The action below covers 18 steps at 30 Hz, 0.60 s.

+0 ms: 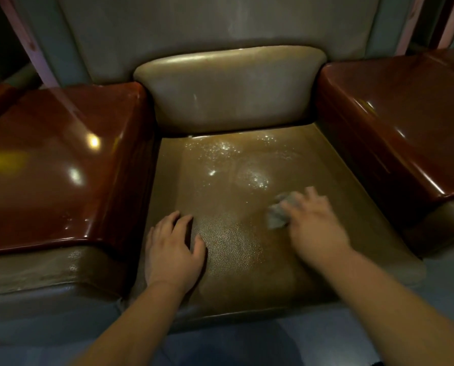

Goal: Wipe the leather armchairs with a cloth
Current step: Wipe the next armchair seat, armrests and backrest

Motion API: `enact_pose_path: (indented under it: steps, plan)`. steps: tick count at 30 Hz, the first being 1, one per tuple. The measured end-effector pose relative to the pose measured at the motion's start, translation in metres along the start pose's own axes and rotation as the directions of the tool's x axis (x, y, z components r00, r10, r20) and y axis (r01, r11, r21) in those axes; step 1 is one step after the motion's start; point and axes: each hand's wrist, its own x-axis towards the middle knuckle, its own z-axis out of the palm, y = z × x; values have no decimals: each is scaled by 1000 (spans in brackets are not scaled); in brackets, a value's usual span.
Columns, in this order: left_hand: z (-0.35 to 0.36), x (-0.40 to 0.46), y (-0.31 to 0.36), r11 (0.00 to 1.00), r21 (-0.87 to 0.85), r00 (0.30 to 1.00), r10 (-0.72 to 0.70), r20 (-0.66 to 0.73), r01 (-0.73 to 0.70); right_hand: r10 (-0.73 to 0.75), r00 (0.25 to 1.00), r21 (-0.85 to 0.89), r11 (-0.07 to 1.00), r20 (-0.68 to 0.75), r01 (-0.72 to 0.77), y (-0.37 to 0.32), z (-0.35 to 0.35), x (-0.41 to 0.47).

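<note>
A brown leather armchair fills the view, its seat cushion (233, 207) wet with shiny droplets toward the back. My right hand (313, 223) is blurred and presses a small grey cloth (278, 215) flat onto the right half of the seat. The cloth sticks out to the left of my fingers. My left hand (173, 247) rests palm down on the front left of the seat, fingers spread and holding nothing. A tan back cushion (228, 88) stands behind the seat.
Glossy dark red armrests flank the seat, one on the left (56, 165) and one on the right (395, 122). A grey padded backrest (220, 22) rises behind. The grey floor (233, 344) shows below the seat's front edge.
</note>
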Motion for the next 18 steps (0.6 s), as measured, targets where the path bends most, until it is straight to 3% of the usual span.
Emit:
enact_pose_path:
  steps: [2, 3, 4, 6, 8, 10, 12, 14, 16, 18]
  plan:
    - [1, 0, -1, 1000, 2, 1000, 1, -9, -1, 289, 953, 245, 921, 90, -302, 32, -16, 5]
    - [1, 1, -1, 1000, 6, 1000, 2, -9, -2, 297, 949, 313, 896, 107, -316, 27, -19, 2]
    - [2, 1, -2, 1000, 12, 1000, 6, -7, -6, 218, 974, 341, 913, 61, -226, 13, -16, -4]
    - [4, 2, -2, 1000, 18, 1000, 3, -10, -2, -78, 997, 298, 951, -24, 82, -37, -1, -22]
    - [5, 2, -2, 1000, 21, 1000, -19, -15, 19, -396, 918, 200, 902, 29, 382, -89, 14, -46]
    - [4, 1, -2, 1000, 18, 1000, -18, -18, 19, -499, 861, 129, 864, 101, 486, -108, 17, -52]
    - [0, 0, -3, 1000, 4, 1000, -1, 10, 1, -474, 878, 28, 881, 76, 473, -91, 10, -35]
    - [-6, -2, -5, 1000, -17, 998, 15, 55, -14, -281, 959, -90, 955, 41, 284, -60, -3, -12]
    - [-10, -3, -10, 998, -35, 994, 50, 100, -46, -63, 996, -28, 998, 65, 65, -41, -14, 2]
    - [-18, -8, -22, 996, 2, 985, 92, 147, -94, -120, 989, 108, 988, 86, 110, -64, -11, -2]
